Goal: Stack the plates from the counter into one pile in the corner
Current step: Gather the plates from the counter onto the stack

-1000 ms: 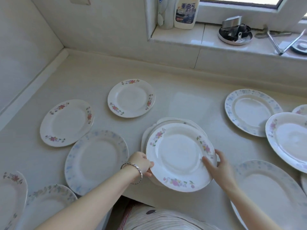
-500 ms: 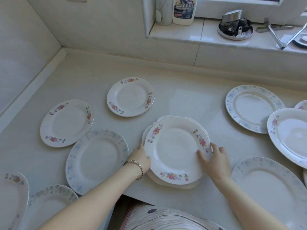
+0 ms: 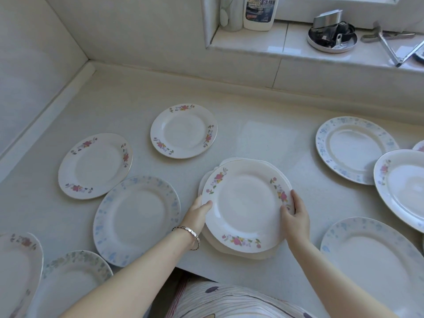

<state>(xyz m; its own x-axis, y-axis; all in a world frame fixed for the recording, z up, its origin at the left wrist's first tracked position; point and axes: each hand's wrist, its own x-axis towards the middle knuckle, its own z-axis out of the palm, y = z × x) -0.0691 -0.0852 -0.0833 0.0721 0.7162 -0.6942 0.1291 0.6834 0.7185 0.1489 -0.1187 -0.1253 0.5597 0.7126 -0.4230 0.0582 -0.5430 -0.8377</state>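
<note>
A white plate with pink flowers lies on top of a small pile of plain plates near the counter's front edge. My left hand grips the pile's left rim, thumb on the top plate. My right hand holds the right rim, thumb on the plate. Other plates lie singly on the counter: a small pink-flower plate, another pink-flower plate to its left and a blue-flower plate. The corner is at the far left.
More plates lie at the right: a blue-flower plate, a pink-flower one and a large blue-flower one. Two more plates sit at the lower left. A detergent bottle and a metal dish stand on the window sill.
The pink-flower plate came down flat onto the plain pile. Both hands shifted from holding that plate to gripping the pile's left and right rims.
</note>
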